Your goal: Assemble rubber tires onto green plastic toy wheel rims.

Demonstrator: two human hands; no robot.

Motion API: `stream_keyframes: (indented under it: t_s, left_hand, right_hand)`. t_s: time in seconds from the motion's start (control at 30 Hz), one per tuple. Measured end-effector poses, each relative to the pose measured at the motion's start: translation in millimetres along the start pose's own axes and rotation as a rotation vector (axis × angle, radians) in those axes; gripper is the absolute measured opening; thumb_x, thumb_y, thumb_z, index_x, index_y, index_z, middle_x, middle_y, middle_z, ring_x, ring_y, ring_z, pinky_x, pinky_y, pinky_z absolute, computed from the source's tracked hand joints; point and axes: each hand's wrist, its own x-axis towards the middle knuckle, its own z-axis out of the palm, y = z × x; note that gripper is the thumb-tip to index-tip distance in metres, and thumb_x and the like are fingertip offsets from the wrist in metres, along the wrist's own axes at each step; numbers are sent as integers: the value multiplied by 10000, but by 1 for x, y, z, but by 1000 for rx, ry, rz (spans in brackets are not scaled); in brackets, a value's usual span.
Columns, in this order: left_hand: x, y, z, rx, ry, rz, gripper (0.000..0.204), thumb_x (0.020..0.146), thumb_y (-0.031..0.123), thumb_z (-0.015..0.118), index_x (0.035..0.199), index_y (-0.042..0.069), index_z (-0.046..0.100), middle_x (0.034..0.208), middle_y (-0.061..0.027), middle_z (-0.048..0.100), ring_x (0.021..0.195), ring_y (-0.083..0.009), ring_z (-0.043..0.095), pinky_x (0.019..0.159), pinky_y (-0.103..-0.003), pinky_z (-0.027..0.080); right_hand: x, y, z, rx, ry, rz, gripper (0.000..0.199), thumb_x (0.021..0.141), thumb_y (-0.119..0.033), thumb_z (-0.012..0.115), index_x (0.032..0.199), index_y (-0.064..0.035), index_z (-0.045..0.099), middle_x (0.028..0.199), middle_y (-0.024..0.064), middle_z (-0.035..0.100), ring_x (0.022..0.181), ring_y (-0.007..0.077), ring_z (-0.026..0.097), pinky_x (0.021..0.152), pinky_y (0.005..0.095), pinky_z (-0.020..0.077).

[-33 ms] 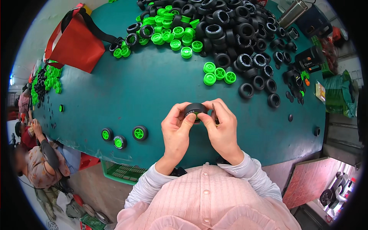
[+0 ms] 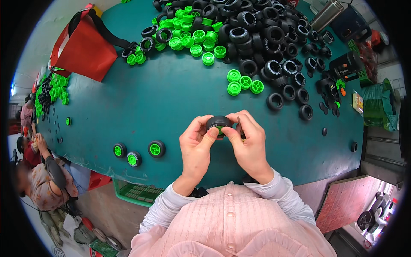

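Note:
Both hands hold one small toy wheel (image 2: 218, 123), a black rubber tyre with a green rim, over the table's near middle. My left hand (image 2: 195, 144) is closed on its left side, thumb pressed at the lower face. My right hand (image 2: 249, 144) grips the right side, its thumb also against the green rim. A thin dark tool (image 2: 240, 123) shows between the right hand's fingers; most of it is hidden. Three wheels with tyres on green rims lie left of my hands, the closest being a tyred wheel (image 2: 156, 148).
Black tyres (image 2: 274, 34) are heaped at the far side, beside a pile of green rims (image 2: 188, 34). Several loose green rims (image 2: 245, 82) lie ahead of my hands. A red bag (image 2: 87, 53) stands far left on the green table (image 2: 162, 98). Another person (image 2: 47, 180) sits at left.
My hands and the wheel have shifted very slightly, with the wheel tipped a little in my fingers. Everything else looks the same.

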Motion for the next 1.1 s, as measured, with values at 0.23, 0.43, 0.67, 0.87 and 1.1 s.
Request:
stream_keyframes:
  t_s: [0.23, 0.43, 0.67, 0.87, 1.1]
  left_hand:
    - [4, 2, -5, -53, -103, -179, 286, 1009, 124, 648, 1234, -42, 587, 1142, -99, 675, 1001, -155, 661, 806, -312, 587]
    - [12, 13, -9, -12, -70, -161, 318, 1026, 155, 631, 1267, -40, 557, 1160, -109, 663, 1039, -163, 659, 836, -319, 598]
    - [12, 11, -11, 290, -111, 24, 253, 987, 83, 657, 1201, -45, 615, 1088, -64, 642, 991, -133, 635, 856, -274, 542]
    - [6, 16, -6, 93, -141, -10, 190, 970, 40, 670, 1137, -48, 653, 1027, -26, 602, 956, -108, 621, 845, -248, 518]
    - [2, 2, 0, 26, -47, -144, 234, 964, 8, 662, 1187, -49, 620, 1042, -40, 594, 979, -118, 621, 887, -265, 539]
  right_hand:
    - [17, 10, -22, 105, -198, 93, 184, 868, -65, 745, 998, 32, 658, 890, 54, 637, 640, 109, 604, 569, 257, 446]
    - [11, 4, -14, 8, -123, 30, 270, 810, -102, 807, 1024, -6, 673, 875, 28, 635, 514, 90, 425, 492, 272, 350]
    - [4, 0, -4, -73, -51, -14, 251, 811, -71, 796, 1020, -14, 669, 875, 57, 639, 498, 121, 461, 485, 289, 363]
    - [6, 2, -19, 162, -202, 144, 231, 830, -62, 773, 1017, 9, 658, 837, 17, 644, 533, 56, 466, 487, 264, 349]
    - [19, 8, -31, 217, -366, 358, 220, 879, -126, 754, 1001, 22, 647, 821, 17, 657, 588, 50, 494, 524, 257, 375]
